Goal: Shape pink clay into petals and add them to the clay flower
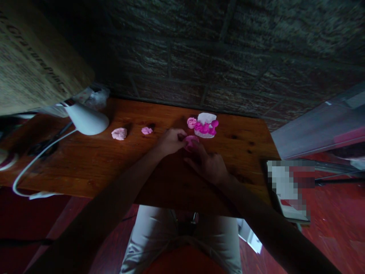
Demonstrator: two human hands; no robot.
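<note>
"On the brown wooden table [242, 152], where's the round, clay-like pink piece [191, 140]?"

"Just nearside of the ragged, white, paper-like sheet [207, 117]. The left hand [171, 141] meets its edge, pinch unclear; the right hand [213, 165] touches it, thumb spread apart."

"What could go wrong?"

"Uneven fingertip pressure could tear it, if it's thin and soft."

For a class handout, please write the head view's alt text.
A person's left hand and right hand touch a pink piece at a wooden table. Beyond it, bright pink shapes lie on a pale sheet; two pink lumps and a white lamp base sit left.
</note>
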